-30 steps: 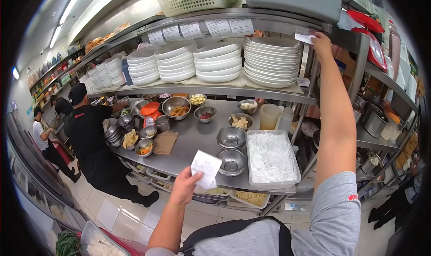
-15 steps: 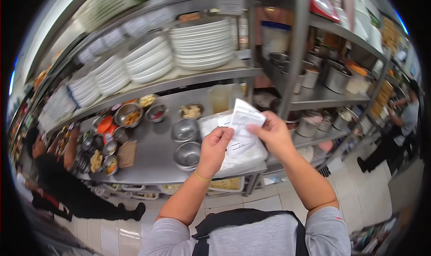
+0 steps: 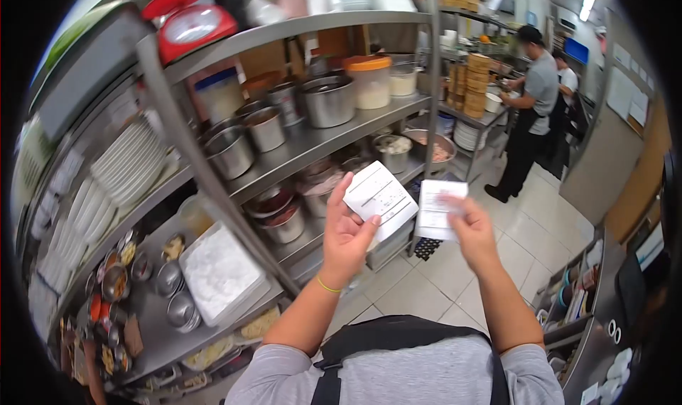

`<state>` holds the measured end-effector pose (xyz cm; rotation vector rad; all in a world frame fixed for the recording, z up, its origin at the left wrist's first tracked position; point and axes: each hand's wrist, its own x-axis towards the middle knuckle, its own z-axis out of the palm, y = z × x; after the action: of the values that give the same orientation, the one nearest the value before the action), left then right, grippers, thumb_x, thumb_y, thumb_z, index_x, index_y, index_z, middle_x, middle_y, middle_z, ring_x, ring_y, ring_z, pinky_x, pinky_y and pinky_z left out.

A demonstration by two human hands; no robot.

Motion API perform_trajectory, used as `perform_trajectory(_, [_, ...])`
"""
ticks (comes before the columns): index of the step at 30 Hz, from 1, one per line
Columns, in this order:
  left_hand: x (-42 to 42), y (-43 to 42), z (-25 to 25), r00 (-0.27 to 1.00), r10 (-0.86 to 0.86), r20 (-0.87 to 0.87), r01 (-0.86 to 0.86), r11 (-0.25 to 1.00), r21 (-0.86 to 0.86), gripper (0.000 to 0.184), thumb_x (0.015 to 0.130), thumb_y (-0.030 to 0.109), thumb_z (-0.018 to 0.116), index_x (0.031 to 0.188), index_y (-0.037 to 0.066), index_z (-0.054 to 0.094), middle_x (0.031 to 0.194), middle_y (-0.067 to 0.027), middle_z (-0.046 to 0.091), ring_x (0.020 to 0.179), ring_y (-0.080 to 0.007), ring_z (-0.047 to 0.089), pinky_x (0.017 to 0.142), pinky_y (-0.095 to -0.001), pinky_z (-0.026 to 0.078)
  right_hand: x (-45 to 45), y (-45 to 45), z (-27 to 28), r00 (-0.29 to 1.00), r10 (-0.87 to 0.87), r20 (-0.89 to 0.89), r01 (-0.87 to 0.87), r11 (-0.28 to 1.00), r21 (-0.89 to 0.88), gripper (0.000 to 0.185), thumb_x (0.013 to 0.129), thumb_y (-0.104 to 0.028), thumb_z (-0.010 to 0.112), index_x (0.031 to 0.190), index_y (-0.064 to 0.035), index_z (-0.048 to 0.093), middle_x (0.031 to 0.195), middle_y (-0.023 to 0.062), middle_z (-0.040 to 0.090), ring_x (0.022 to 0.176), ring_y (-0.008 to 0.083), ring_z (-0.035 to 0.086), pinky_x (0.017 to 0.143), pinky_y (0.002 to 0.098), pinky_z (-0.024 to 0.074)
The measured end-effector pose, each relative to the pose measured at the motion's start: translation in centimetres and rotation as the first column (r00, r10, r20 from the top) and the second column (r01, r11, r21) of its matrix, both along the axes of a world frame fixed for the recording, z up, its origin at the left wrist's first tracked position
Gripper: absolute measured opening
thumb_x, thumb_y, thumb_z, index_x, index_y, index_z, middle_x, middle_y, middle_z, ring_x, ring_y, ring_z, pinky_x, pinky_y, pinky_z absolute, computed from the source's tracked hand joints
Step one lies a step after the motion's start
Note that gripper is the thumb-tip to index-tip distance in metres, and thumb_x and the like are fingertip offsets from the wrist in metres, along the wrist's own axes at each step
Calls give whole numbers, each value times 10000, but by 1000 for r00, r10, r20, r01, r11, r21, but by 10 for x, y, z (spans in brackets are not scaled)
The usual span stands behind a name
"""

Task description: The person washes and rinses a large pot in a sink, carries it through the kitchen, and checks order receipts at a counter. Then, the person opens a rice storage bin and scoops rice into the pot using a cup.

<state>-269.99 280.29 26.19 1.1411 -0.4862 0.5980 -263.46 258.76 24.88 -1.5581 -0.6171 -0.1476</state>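
My left hand [image 3: 346, 227] grips a white printed paper slip [image 3: 383, 200] between thumb and fingers. A second printed slip [image 3: 435, 213] is in my right hand [image 3: 472, 236], pinched at its right edge. The two slips are apart, with a narrow gap between them. Both are held up in front of my chest, in front of the metal shelf rack. Lines of dark print show on them, too small to read. The fingers of my right hand are a little blurred.
Ahead stands a steel rack [image 3: 305, 165] with metal pots [image 3: 328, 101] and an orange-lidded tub [image 3: 369, 82]. A red scale [image 3: 195, 28] sits on top. At left, a counter holds bowls and a white plastic-covered tray [image 3: 222, 270]. A co-worker [image 3: 536, 92] stands by stacked steamer baskets [image 3: 474, 85].
My view has swung right, away from the plates and counter toward the rack and aisle. The slips, close together before, are now separated, one in each hand.
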Motion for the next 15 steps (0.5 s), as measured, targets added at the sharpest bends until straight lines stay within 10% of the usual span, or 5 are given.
perform_trajectory(2, [29, -47, -1, 999, 7, 54, -4, 998, -58, 658, 814, -117, 547, 1384, 35, 255, 1264, -158, 459, 1128, -222, 525, 940, -323, 450, 7, -13, -10, 935, 162, -314, -119, 981, 152, 229, 898, -100, 560, 1084, 17, 621, 1047, 46, 602, 984, 115, 539, 867, 247, 424])
perform_trajectory(9, [137, -134, -32, 981, -185, -52, 187, 982, 23, 578, 808, -99, 585, 1314, -2, 321, 1196, -122, 466, 1113, -189, 501, 914, -311, 435, 98, -75, -29, 990, -93, -106, 110, 979, 169, 207, 881, -179, 601, 853, 23, 637, 862, 36, 622, 780, 89, 542, 709, 265, 439])
perform_trajectory(15, [280, -163, -45, 994, 74, -85, -37, 929, 369, 470, 812, 24, 639, 1238, 23, 438, 1142, -60, 503, 1027, -151, 496, 917, -292, 404, 213, -178, 21, 997, 2, -77, -57, 686, -725, 281, 812, -273, 644, 794, 7, 627, 693, 106, 609, 633, 164, 553, 589, 310, 438])
